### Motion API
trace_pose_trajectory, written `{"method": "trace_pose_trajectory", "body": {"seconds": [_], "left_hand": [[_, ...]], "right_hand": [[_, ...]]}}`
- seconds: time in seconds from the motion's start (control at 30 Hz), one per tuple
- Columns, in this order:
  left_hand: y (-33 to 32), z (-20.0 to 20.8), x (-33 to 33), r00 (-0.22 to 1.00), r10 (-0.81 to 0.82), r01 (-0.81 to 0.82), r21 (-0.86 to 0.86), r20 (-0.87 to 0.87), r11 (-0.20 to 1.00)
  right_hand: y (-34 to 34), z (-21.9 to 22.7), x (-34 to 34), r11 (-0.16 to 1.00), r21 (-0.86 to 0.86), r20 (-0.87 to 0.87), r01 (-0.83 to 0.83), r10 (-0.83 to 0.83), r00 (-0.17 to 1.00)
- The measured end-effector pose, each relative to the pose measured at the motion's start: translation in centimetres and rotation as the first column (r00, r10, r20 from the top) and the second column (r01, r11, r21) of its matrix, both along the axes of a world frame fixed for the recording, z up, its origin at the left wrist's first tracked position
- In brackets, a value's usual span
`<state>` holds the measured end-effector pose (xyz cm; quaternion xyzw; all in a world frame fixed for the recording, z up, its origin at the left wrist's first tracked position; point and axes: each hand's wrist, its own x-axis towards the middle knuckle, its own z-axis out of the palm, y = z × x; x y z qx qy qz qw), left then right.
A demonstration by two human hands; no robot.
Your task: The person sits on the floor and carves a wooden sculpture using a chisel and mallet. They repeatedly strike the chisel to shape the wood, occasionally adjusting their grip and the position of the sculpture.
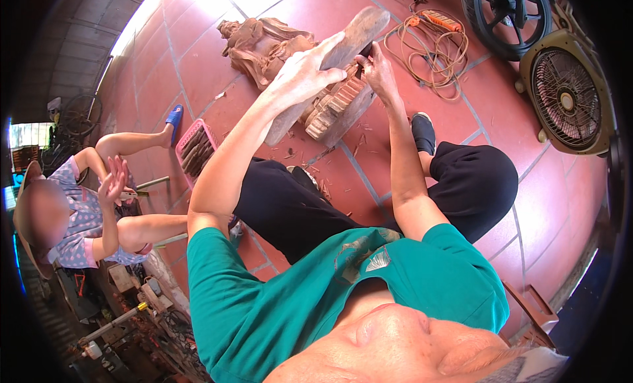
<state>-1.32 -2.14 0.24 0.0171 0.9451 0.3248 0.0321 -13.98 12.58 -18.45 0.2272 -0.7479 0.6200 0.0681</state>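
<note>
My left hand (304, 74) grips across a long, worn wooden board (361, 35), with its thumb on the near right side and its fingers along the far left edge. Pinched in my right hand (380, 74) is a small dark object (366, 49) whose kind I cannot make out, held close against the board. Below my hands lies a carved, ridged wooden base (335, 111). A brown wooden carving (267, 48) with folded, robe-like shapes lies on its side beyond my left hand; my hand and the board cover part of it.
Wood chips are scattered over the red tile floor (395, 165). A pink basket (196, 146) of dark tools stands left, near a seated person (86, 208) in a hat. At right are an orange-ended cable (438, 53), a wheel (508, 17) and a fan (567, 96).
</note>
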Motion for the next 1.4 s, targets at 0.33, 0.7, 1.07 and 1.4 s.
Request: {"method": "trace_pose_trajectory", "body": {"seconds": [0.33,0.7,1.07,1.4], "left_hand": [[-0.2,-0.2,-0.7,0.988,0.007,-0.007,-0.002,0.155,1.000],[-1.2,-0.9,0.3,0.997,0.036,-0.039,-0.039,-0.072,0.998],[-0.4,0.2,0.7,0.998,0.042,-0.037,0.090,-0.055,0.995],[-0.6,-0.5,0.8,0.981,-0.014,0.017,0.013,-0.193,1.000]], "right_hand": [[0.0,-0.4,0.0,0.999,0.015,0.033,-0.036,0.035,0.999],[1.5,-1.1,-2.3,0.899,-0.418,0.433,-0.127,0.321,0.843],[0.8,0.1,-1.3,0.953,-0.282,0.369,-0.114,0.218,0.904],[0.2,-0.2,-1.1,0.972,-0.208,0.312,-0.107,0.170,0.935]]}}
